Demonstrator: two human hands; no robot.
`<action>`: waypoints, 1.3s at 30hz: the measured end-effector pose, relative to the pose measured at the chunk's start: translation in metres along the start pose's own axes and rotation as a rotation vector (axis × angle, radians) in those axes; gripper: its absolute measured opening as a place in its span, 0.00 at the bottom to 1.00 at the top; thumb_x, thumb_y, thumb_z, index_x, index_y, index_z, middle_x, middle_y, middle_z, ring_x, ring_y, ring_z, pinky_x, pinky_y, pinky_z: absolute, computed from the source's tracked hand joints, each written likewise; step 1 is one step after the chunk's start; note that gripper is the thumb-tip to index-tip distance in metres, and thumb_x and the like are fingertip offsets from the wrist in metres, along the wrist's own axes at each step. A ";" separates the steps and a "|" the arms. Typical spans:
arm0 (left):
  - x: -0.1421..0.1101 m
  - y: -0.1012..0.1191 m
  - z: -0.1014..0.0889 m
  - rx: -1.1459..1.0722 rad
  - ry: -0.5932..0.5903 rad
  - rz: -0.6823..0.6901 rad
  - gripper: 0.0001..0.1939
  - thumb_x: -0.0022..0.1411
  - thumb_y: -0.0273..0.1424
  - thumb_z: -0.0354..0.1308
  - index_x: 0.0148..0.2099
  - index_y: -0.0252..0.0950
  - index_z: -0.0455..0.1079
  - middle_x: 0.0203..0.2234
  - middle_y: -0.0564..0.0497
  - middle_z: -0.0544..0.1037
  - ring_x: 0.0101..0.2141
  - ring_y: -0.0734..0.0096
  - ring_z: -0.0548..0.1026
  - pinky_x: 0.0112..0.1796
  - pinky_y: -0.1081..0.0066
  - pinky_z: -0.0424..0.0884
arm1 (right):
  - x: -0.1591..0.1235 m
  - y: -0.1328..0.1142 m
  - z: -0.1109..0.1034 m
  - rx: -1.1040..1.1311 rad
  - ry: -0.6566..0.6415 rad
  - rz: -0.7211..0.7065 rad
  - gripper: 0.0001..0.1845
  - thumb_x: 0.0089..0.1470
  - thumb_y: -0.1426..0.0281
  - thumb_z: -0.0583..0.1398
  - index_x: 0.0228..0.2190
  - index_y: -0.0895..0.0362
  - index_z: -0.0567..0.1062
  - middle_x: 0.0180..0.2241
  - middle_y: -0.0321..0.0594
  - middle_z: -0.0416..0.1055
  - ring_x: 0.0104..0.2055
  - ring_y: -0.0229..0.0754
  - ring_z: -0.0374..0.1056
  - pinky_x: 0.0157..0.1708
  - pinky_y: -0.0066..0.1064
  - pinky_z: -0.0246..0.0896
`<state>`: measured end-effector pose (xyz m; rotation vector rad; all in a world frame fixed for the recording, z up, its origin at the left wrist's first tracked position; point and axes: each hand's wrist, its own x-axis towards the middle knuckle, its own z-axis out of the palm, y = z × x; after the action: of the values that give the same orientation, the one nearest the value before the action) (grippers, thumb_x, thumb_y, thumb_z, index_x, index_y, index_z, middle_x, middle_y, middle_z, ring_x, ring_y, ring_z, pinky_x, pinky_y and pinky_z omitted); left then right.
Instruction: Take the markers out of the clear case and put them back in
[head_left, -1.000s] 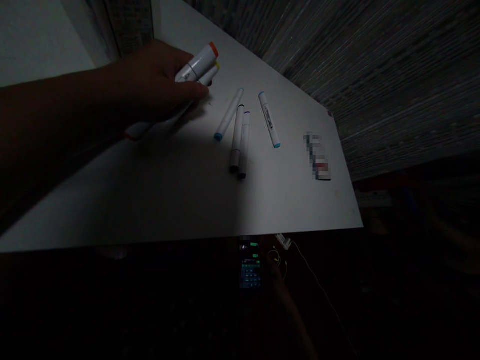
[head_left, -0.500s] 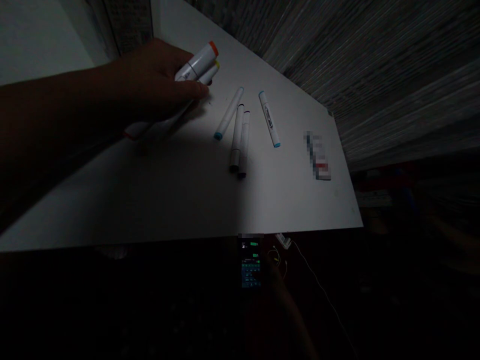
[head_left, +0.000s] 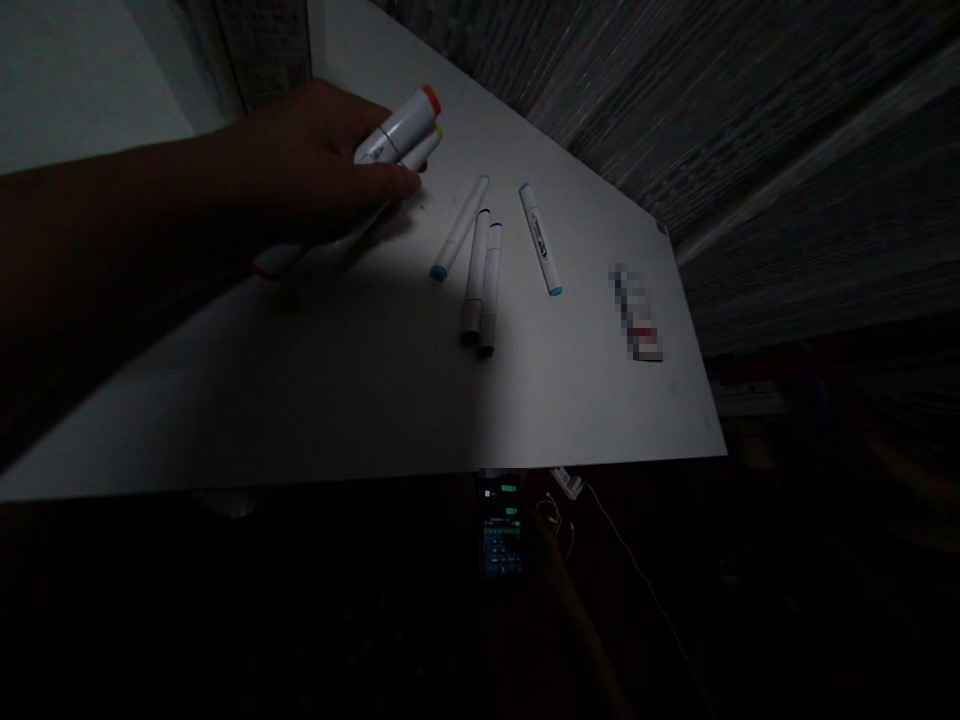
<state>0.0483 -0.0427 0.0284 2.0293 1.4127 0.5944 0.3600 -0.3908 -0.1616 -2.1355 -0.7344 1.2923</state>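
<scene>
My left hand is closed around white markers above the table. One marker has an orange end, and beside it another marker has a yellow end. A red end shows below the wrist; whether it belongs to a held marker I cannot tell. To the right of this hand lie a blue-ended marker and two dark-ended markers side by side. Farther right lies another blue-ended marker. In the dark below the table edge, my right hand grips a lit phone; its fingers are barely visible.
The white table ends at a front edge and a right corner. A blurred-out flat item lies on its right part. Pale striped fabric hangs behind. A white plug and cable lie below the edge.
Both hands stay almost where they were, and the loose markers have not moved. The phone's screen looks slightly dimmer in its lower part.
</scene>
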 end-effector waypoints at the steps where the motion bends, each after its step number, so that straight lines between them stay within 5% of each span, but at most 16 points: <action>1: 0.000 0.000 0.000 -0.002 -0.001 -0.003 0.16 0.55 0.36 0.51 0.40 0.30 0.69 0.19 0.57 0.61 0.20 0.82 0.58 0.27 0.76 0.58 | 0.000 0.002 -0.001 0.006 -0.004 0.009 0.17 0.56 0.64 0.56 0.45 0.60 0.68 0.45 0.44 0.67 0.42 0.41 0.67 0.41 0.39 0.65; 10: 0.003 -0.001 -0.001 0.016 0.011 -0.009 0.13 0.56 0.32 0.52 0.39 0.27 0.68 0.20 0.57 0.62 0.20 0.84 0.58 0.34 0.71 0.63 | -0.004 0.015 -0.009 0.076 -0.030 0.035 0.29 0.37 0.68 0.66 0.45 0.56 0.72 0.39 0.45 0.72 0.38 0.48 0.69 0.35 0.37 0.65; 18: 0.002 0.002 0.000 0.049 0.027 -0.001 0.11 0.56 0.31 0.52 0.37 0.27 0.68 0.18 0.58 0.61 0.19 0.85 0.58 0.31 0.75 0.60 | -0.003 0.015 -0.013 0.062 0.009 -0.013 0.25 0.39 0.69 0.65 0.44 0.56 0.74 0.44 0.46 0.70 0.46 0.49 0.66 0.42 0.37 0.63; 24: 0.004 -0.002 0.000 0.030 0.032 0.011 0.10 0.56 0.31 0.52 0.34 0.27 0.68 0.17 0.58 0.61 0.18 0.85 0.58 0.29 0.76 0.59 | -0.001 0.016 -0.012 0.014 -0.001 -0.044 0.23 0.41 0.69 0.65 0.43 0.57 0.73 0.42 0.45 0.72 0.43 0.47 0.68 0.40 0.36 0.65; 30: 0.004 -0.002 -0.001 0.034 0.027 0.006 0.10 0.56 0.31 0.53 0.35 0.27 0.68 0.18 0.58 0.61 0.19 0.85 0.58 0.31 0.75 0.60 | -0.003 0.010 -0.008 -0.059 0.029 -0.107 0.17 0.57 0.64 0.56 0.45 0.60 0.68 0.44 0.43 0.67 0.42 0.41 0.67 0.41 0.39 0.66; 39: 0.003 -0.002 0.001 0.015 0.015 -0.009 0.11 0.56 0.32 0.52 0.35 0.27 0.68 0.18 0.58 0.61 0.19 0.85 0.58 0.31 0.72 0.64 | -0.002 0.001 -0.001 -0.157 0.078 -0.169 0.17 0.57 0.64 0.55 0.46 0.59 0.67 0.46 0.44 0.66 0.43 0.41 0.66 0.42 0.39 0.65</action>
<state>0.0489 -0.0393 0.0262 2.0329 1.4379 0.5982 0.3599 -0.3927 -0.1604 -2.1784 -0.9884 1.0894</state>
